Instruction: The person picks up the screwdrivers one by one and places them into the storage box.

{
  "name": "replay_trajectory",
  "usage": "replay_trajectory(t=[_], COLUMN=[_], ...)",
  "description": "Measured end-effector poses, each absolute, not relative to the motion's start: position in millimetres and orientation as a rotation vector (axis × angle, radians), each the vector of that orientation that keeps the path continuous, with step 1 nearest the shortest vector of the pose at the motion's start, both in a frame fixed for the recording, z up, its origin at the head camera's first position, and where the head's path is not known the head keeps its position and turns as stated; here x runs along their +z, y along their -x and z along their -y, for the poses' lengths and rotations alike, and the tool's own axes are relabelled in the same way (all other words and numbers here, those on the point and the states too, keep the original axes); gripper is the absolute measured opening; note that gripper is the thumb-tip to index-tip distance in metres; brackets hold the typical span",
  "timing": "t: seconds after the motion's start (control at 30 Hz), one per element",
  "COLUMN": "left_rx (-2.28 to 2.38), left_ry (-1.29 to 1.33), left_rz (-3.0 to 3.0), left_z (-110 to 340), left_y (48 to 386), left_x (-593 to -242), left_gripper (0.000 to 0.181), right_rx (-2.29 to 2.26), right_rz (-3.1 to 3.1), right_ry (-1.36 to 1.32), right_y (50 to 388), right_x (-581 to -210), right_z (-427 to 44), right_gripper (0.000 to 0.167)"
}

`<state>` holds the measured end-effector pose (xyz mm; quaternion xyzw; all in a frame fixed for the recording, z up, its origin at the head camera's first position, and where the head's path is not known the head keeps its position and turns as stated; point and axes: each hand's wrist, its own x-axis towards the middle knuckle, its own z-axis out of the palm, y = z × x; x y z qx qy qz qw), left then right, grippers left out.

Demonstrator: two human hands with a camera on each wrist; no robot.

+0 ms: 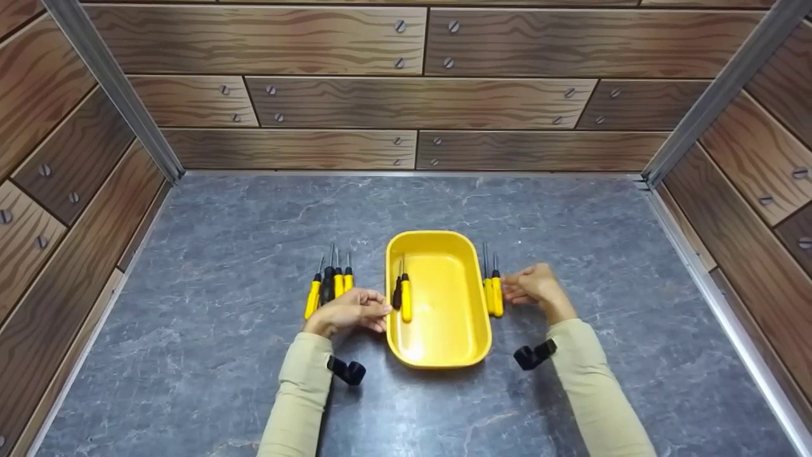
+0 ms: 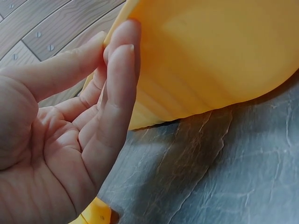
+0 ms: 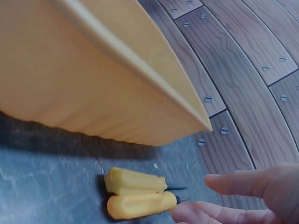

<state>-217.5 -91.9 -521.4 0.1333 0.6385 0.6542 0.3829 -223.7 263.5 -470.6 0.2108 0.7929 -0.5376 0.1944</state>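
Note:
A yellow tray (image 1: 438, 362) stands upright, its left rim pinched between the thumb and fingers of my left hand (image 1: 353, 311); the left wrist view also has this hand (image 2: 70, 126) at the tray wall (image 2: 201, 60). Inside the tray lie a black screwdriver (image 1: 397, 296) and a yellow screwdriver (image 1: 406, 298). Two yellow-handled screwdrivers (image 1: 497, 297) lie just right of the tray. Beside them is my right hand (image 1: 534, 285). In the right wrist view this hand (image 3: 247, 196) has thumb and forefinger apart, near the shafts of those screwdrivers (image 3: 140, 205), holding nothing visible.
Several screwdrivers, yellow (image 1: 313, 297) and black (image 1: 327, 285), lie left of the tray, partly behind my left hand. The grey marbled surface (image 1: 241, 222) is bounded by wood-patterned walls (image 1: 419, 101) at the back and both sides.

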Motion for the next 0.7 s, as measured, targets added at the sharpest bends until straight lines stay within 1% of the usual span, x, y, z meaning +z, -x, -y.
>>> replay_trajectory(t=[0.07,0.13,0.33,0.57,0.7], left_rx=[1.671,1.675,1.721,1.748,1.768], left_ry=[-0.337,-0.331,-0.281,-0.244,-0.214], left_rz=[-1.624,-1.621,-1.614,-1.638,-1.634], left_z=[91.5,91.3,90.1,89.4,89.0], left_y=[217.6,217.5,215.9,212.5,210.1], left_x=[-521.3,-521.6,-525.9,-528.1,-528.8], left_gripper=[0.005,0.003,0.003,0.012,0.012], right_rx=[-1.494,-1.476,-1.428,-1.403,-1.385], right_rz=[-2.235,-2.251,-2.281,-2.284,-2.294], right_ry=[-0.605,-0.612,-0.617,-0.616,-0.616], right_y=[223.6,223.4,221.5,221.0,220.8], right_x=[-472.2,-473.4,-476.1,-478.8,-480.9], right_z=[-264.2,-264.7,-265.2,-263.5,-263.0], right_gripper=[0.015,0.010,0.011,0.011,0.013])
